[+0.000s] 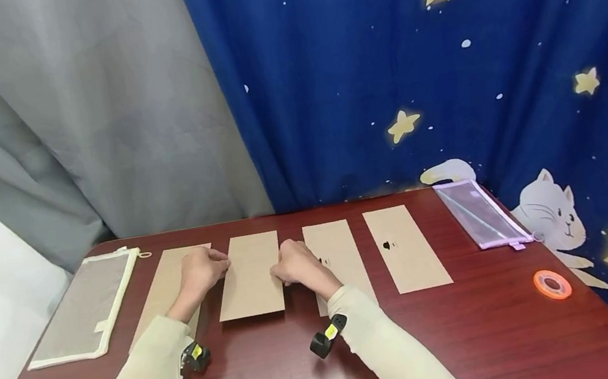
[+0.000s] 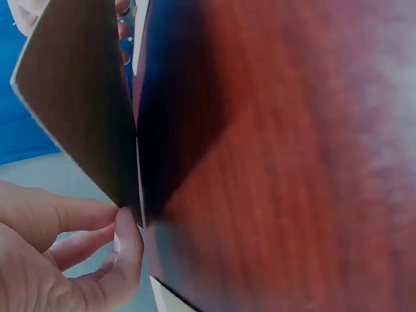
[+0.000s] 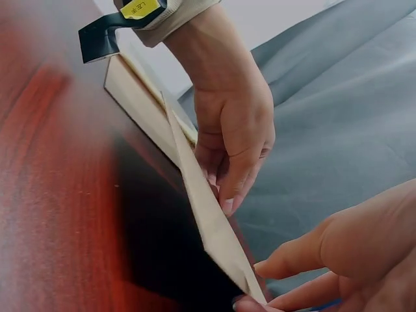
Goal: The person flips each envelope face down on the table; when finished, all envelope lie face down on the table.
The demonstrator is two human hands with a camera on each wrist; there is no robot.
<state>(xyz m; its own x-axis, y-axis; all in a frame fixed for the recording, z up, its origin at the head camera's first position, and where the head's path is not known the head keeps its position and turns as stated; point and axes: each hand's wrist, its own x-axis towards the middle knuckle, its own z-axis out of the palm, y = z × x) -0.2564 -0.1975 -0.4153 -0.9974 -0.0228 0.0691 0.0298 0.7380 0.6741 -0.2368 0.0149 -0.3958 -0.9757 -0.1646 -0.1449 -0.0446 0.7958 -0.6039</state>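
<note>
A plain tan paper card [image 1: 252,276] is held between both hands, its near edge lifted off the table with a shadow beneath. My left hand [image 1: 203,271] pinches its left edge between thumb and fingers. At the opposite edge my right hand [image 1: 299,265] pinches it the same way; in the right wrist view the thumb [image 3: 292,255] lies on the card's face. Partly under the left arm lies another tan card [image 1: 167,282]. Beside the right hand, a tan card [image 1: 344,262] with a small black print is partly covered by the wrist.
Farther right lies a tan card [image 1: 407,249] with a small black hat print. A cream-edged mesh zip pouch [image 1: 71,309] is at the left, a purple-edged one [image 1: 479,216] at the back right. An orange tape roll [image 1: 552,284] sits near the table's right edge.
</note>
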